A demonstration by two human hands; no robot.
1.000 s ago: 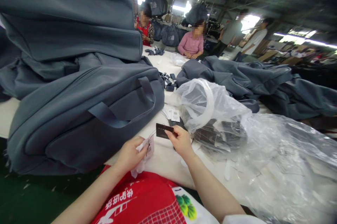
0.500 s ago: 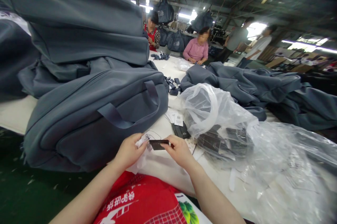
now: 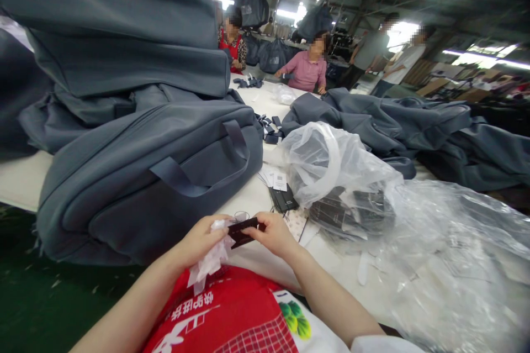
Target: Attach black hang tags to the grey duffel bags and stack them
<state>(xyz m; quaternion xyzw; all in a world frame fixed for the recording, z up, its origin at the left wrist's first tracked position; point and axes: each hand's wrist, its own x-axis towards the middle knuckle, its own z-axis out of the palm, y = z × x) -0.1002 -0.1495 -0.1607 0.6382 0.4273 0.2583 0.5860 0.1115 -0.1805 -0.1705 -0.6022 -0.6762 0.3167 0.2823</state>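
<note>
My left hand [image 3: 201,240] is closed on a bunch of small white tags [image 3: 209,261] that hang down from its fingers. My right hand [image 3: 272,234] pinches a dark rectangular hang tag [image 3: 243,230] by its right end, and the tag's left end meets my left fingers. A thin string loop [image 3: 241,215] shows just above the tag. Both hands hover over the near edge of the white table [image 3: 256,256]. A pile of dark tags [image 3: 282,198] with a white label lies just beyond my right hand.
A stack of grey-blue duffel bags [image 3: 136,121] fills the left side. A clear plastic bag [image 3: 335,170] holding dark tags and more loose plastic sheeting [image 3: 447,259] lie to the right. Grey fabric [image 3: 393,121] is heaped behind. Other people [image 3: 308,66] work at the far end.
My right hand has brought the dark tag down and left until it meets my left hand. The white tags now hang lower from my left hand.
</note>
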